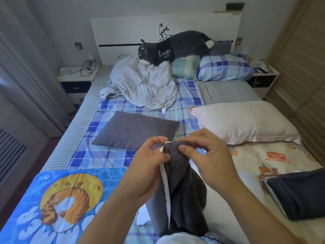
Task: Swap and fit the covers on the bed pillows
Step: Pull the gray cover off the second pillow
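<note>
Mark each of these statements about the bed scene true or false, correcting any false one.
1. Both hands grip the dark grey cover. True: the left hand and right hand pinch its top edge.
2. The grey square pillow lies on the floor. False: it lies on the blue plaid sheet.
3. The pink checked pillow lies to the right of the grey square pillow. True.
4. The dark plush toy sits on the nightstand. False: it lies across the bedding by the headboard.
5. The blue plaid pillow is in the hands. False: it rests near the headboard.
</note>
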